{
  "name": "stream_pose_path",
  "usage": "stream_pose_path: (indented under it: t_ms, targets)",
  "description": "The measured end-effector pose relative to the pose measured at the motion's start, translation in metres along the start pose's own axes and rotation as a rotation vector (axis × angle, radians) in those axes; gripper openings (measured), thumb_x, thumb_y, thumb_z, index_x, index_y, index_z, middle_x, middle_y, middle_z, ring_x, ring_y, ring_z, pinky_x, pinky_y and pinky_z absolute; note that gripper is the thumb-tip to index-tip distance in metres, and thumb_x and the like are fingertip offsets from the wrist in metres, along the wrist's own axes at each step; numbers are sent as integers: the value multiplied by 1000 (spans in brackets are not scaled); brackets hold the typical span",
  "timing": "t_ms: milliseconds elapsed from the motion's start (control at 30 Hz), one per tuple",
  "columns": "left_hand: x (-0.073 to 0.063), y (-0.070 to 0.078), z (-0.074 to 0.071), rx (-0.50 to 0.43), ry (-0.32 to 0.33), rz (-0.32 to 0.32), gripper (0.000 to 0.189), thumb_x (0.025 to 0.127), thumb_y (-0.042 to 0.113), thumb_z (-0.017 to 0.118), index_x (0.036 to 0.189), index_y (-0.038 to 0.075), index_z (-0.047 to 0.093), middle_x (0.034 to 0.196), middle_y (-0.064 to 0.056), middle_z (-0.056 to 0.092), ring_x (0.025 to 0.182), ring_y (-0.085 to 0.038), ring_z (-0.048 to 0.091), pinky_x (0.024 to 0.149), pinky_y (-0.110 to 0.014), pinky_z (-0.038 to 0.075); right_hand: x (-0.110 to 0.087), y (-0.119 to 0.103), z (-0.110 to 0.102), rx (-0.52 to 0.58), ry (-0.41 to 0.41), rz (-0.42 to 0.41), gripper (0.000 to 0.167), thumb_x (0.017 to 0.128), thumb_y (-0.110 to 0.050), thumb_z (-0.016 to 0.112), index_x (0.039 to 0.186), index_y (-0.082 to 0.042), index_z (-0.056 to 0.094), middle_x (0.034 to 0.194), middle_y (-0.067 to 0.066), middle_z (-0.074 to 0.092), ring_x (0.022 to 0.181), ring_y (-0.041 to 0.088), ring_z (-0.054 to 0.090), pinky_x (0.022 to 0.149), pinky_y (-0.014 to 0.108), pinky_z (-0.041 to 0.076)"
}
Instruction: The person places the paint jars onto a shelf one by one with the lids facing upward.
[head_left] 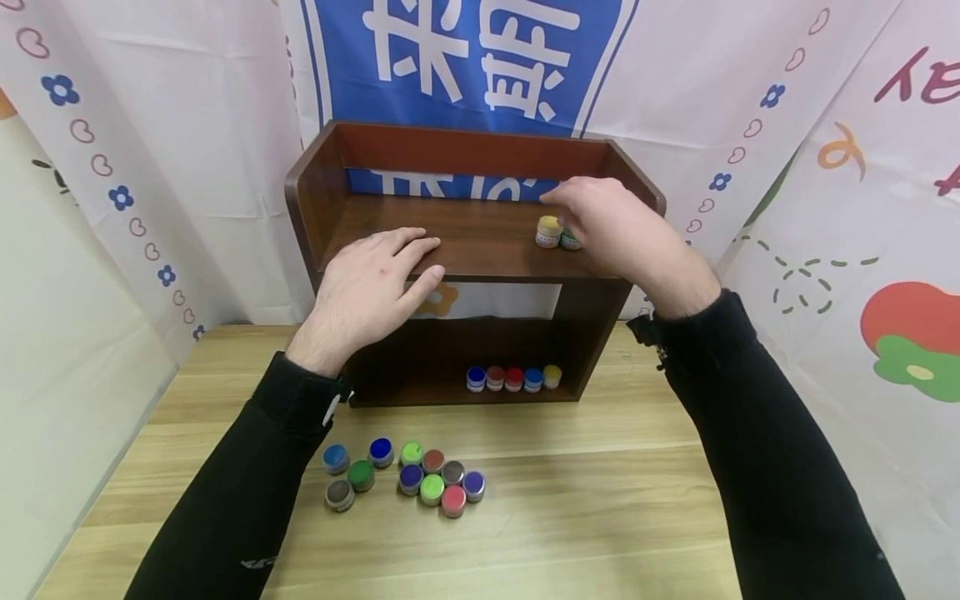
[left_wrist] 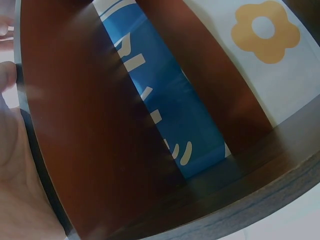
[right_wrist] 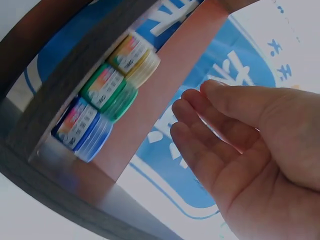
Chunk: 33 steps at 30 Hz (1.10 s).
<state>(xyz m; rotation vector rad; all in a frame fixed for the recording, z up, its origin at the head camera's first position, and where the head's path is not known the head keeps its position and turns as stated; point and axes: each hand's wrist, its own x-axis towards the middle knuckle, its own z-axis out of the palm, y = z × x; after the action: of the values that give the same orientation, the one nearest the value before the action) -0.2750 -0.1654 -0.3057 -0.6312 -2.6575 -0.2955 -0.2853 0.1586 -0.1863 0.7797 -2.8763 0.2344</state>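
My right hand (head_left: pixel 615 229) hovers over the right end of the upper shelf, fingers loosely bent and holding nothing. Just under and beside it stand small paint jars in a row: a yellow one (right_wrist: pixel 134 59), a green one (right_wrist: pixel 108 92) and a blue one (right_wrist: pixel 82 127) nearest the side wall. In the head view the hand covers the blue jar and part of the green one. My left hand (head_left: pixel 371 287) rests with spread fingers on the front left part of the upper board (head_left: pixel 480 250) of the dark brown wooden rack.
On the lower shelf (head_left: pixel 412 392) several jars line up toward the right, including a red jar (head_left: pixel 513 380). Several more lie loosely grouped on the wooden table (head_left: pixel 600 500) in front, among them a pink jar (head_left: pixel 453 502) and a grey jar (head_left: pixel 340 495). Printed cloth (head_left: pixel 210 150) hangs behind.
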Motion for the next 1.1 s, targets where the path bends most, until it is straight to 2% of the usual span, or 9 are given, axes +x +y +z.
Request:
stream_pose_path:
  t_ms: [167, 433, 700, 900, 1100]
  targets:
    - [0, 0, 0, 1, -2, -2, 64, 124, 57, 46, 172, 17, 61, 180, -14, 58, 167, -40, 57, 138, -65, 48, -10, -6, 9, 0, 21, -62, 39, 116, 0, 65, 154, 3, 72, 153, 26, 77, 144, 42, 72, 132, 58, 57]
    - [1, 2, 0, -1, -3, -2, 64, 124, 58, 46, 172, 18, 61, 180, -14, 59, 167, -40, 57, 138, -66, 48, -30, -19, 23, -8, 34, -134, 40, 116, -5, 71, 155, 2, 72, 154, 23, 77, 144, 40, 74, 126, 56, 62]
    - [0, 1, 0, -1, 3, -5, 64, 124, 58, 46, 171, 18, 62, 179, -14, 59, 167, -40, 57, 138, -66, 48, -46, -37, 32, -31, -27, -170, 44, 116, -13, 74, 158, -1, 70, 160, 19, 74, 153, 37, 70, 130, 54, 59]
    - [0, 2, -1, -2, 3, -8, 64, 124, 58, 46, 171, 18, 62, 179, -14, 59, 166, -40, 58, 138, -66, 48, -56, -47, 40, -46, -24, -222, 45, 116, -18, 76, 158, -1, 71, 159, 19, 75, 150, 36, 73, 125, 52, 64]
    - [-1, 2, 0, -2, 5, -10, 64, 124, 58, 47, 171, 18, 62, 179, -14, 59, 166, -40, 58, 138, -66, 48, -64, -55, 45, -51, -70, -198, 53, 116, -32, 78, 161, -4, 69, 162, 17, 73, 148, 33, 73, 123, 50, 65]
